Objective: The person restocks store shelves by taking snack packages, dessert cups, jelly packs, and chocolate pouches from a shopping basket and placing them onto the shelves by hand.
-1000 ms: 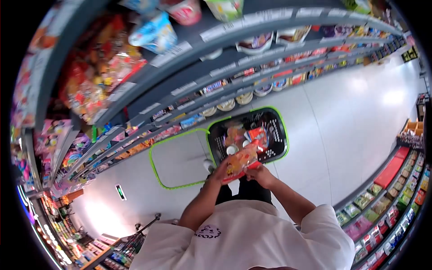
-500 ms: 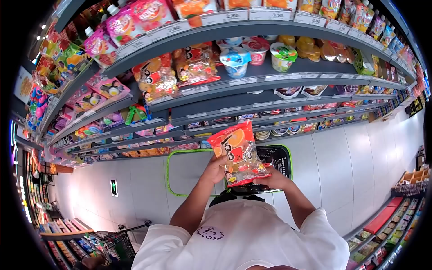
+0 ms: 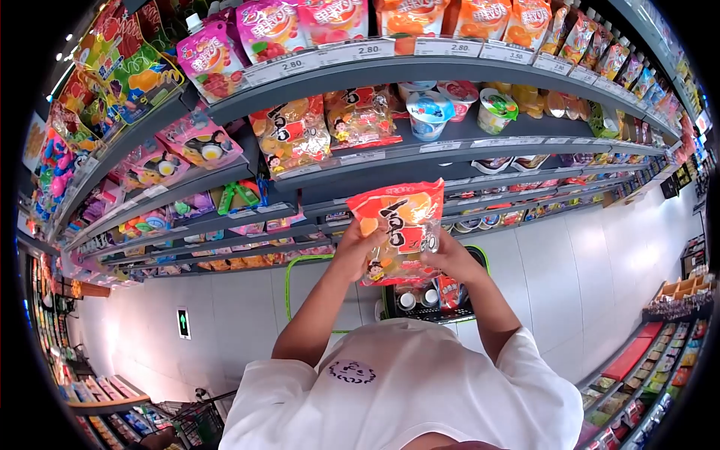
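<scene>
A red and clear bag of jelly snacks (image 3: 405, 232), printed with orange fruit and large black lettering, is held upright in front of my chest. My left hand (image 3: 357, 251) grips its left edge with the thumb on the front. On the opposite edge, my right hand (image 3: 451, 256) is closed round the lower right side. Below the bag stands a black shopping basket (image 3: 442, 316) with a green handle, partly hidden by the bag and my shirt. Two white-capped containers (image 3: 418, 299) and a red packet (image 3: 450, 291) lie inside it.
Shelves (image 3: 315, 171) of snacks curve across the front. Two similar jelly bags (image 3: 296, 135) sit beside jelly cups (image 3: 429, 115); fruit pouches (image 3: 337, 19) line the shelf above. A shopping cart (image 3: 191, 420) is behind at lower left, and a low display (image 3: 637, 352) at right.
The bag has come slightly up and turned more upright. My right hand has moved from its bottom corner up to its right side. More of the basket's contents shows, and the view has shifted.
</scene>
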`<state>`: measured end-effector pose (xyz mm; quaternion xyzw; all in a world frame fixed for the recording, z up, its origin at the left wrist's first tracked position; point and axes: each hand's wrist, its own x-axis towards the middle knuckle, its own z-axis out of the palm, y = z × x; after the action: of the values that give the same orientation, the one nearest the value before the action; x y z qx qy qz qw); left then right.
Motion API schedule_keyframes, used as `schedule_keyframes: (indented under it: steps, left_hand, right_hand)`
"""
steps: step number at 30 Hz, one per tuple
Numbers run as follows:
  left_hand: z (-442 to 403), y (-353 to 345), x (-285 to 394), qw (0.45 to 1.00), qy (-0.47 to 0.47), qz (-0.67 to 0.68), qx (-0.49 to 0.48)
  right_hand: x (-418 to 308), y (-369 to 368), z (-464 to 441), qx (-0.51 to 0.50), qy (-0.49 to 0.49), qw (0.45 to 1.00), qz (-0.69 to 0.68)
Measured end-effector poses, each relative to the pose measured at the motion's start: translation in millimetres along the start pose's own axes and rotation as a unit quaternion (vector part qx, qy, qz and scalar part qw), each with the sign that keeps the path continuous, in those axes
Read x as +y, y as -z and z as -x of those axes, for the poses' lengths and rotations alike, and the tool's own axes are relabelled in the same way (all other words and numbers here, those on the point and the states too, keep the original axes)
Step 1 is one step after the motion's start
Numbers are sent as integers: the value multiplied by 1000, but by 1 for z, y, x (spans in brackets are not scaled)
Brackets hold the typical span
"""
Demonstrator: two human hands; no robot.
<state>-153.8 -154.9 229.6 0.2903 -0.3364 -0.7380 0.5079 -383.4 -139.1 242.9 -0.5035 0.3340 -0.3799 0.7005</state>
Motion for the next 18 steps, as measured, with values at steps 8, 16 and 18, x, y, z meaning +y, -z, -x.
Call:
schedule_keyframes:
  steps: [8,16,18]
  left_hand:
    - [-49,4,77,984,-32,-162,73]
    - [-132,6,135,978,-104,-169,68]
    - [-146,2,145,966,-99,-207,119]
  right_hand:
    - [-48,-26,-77,131,-32,990,29]
    - [-97,-4,-173,178,29,983,-30]
    - [-105,3,-192,182,36,983,-13]
